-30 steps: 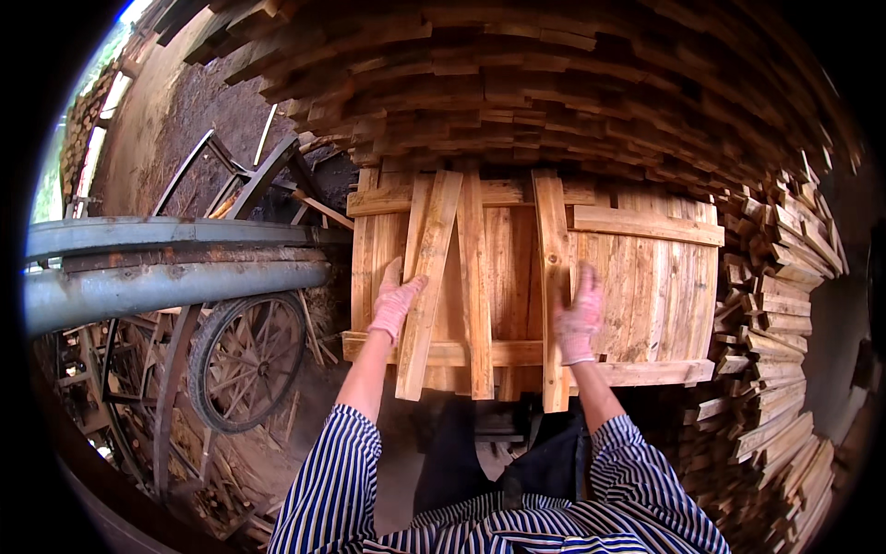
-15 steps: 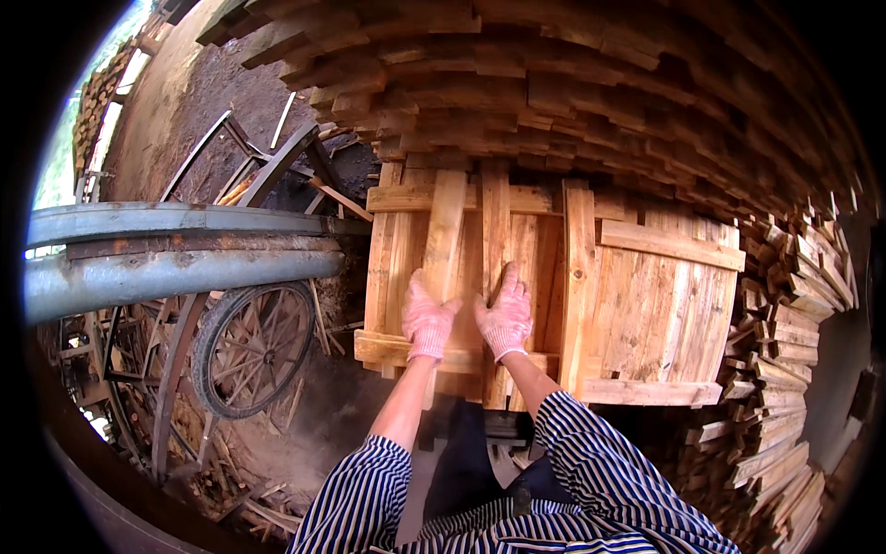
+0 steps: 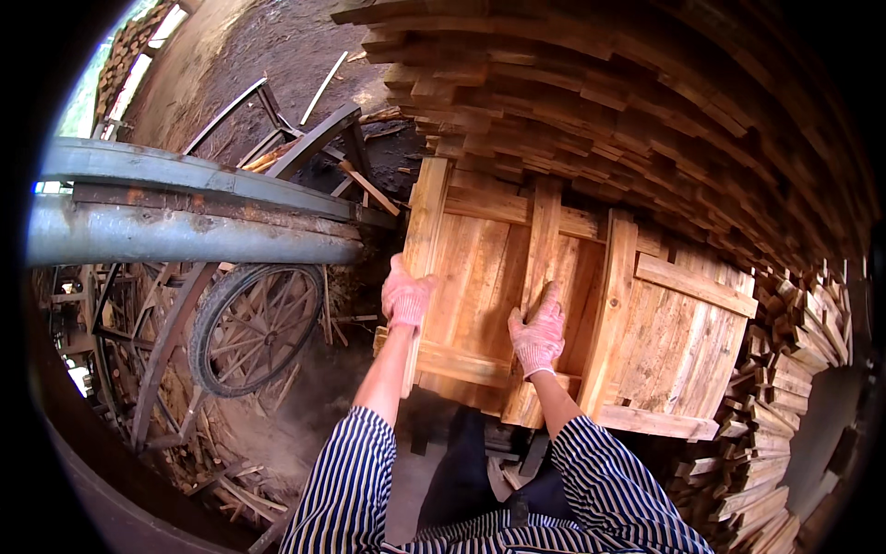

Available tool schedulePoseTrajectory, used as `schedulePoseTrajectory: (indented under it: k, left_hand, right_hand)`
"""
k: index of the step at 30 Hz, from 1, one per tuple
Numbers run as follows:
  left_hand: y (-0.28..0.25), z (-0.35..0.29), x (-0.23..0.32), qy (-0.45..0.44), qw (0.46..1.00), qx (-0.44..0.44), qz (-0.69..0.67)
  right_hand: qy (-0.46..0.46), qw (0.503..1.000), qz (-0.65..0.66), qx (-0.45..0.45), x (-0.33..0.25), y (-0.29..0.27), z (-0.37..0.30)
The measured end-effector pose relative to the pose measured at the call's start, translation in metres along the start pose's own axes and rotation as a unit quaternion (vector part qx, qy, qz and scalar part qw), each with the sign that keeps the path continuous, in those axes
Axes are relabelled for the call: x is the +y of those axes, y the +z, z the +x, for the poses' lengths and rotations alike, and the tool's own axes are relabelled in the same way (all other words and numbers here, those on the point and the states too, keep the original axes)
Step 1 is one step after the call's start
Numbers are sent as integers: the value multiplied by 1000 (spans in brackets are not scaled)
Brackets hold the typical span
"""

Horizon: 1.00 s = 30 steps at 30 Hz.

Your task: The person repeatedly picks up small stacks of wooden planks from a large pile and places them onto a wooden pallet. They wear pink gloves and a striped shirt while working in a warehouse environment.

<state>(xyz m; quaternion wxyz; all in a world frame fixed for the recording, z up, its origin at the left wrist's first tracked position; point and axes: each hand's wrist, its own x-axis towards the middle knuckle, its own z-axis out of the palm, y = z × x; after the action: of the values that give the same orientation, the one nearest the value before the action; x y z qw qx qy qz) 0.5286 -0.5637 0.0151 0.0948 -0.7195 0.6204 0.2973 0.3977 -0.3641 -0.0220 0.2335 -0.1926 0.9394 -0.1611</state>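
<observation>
Both my hands wear pinkish work gloves. My left hand [image 3: 406,294] grips a loose plank [image 3: 426,217] at the left end of a wooden panel [image 3: 480,263] made of boards with cross battens. Its thumb lies on top, and the other fingers are partly hidden at the plank's outer edge. My right hand [image 3: 538,334] holds a second plank [image 3: 543,222] lying across the panel's middle, thumb on one side and fingers along the other. A third plank [image 3: 612,309] lies across it, right of my right hand.
Tall stacks of planks [image 3: 591,102] rise beyond the panel, with more stacked wood [image 3: 766,415] at the right. To the left are a thick grey metal pipe [image 3: 194,231], a spoked cart wheel [image 3: 263,332] and an angled metal frame [image 3: 314,143]. Wood scraps [image 3: 249,499] litter the ground.
My left hand has shifted the left plank outward to the panel's left end. My right hand stays on the middle plank. The view has turned slightly.
</observation>
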Motion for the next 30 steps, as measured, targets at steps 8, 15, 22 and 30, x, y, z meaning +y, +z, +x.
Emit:
schedulePoseTrajectory:
  k: [8,15,22,30]
  left_hand:
    - [0,37,27,22,1000,6,2]
    - [9,83,-45,105,980,-52,-161]
    - [11,87,-17,196,971,-64,-117]
    - [-31,88,-12,180,966,-180,-43]
  right_hand:
    - [11,1000,27,-2,1,-2,2]
    - [-96,975,177,-98,-47,10,-59]
    - [-206,966,48,-146,-133,62,-7]
    - [95,981,-153,70,45,-75,26]
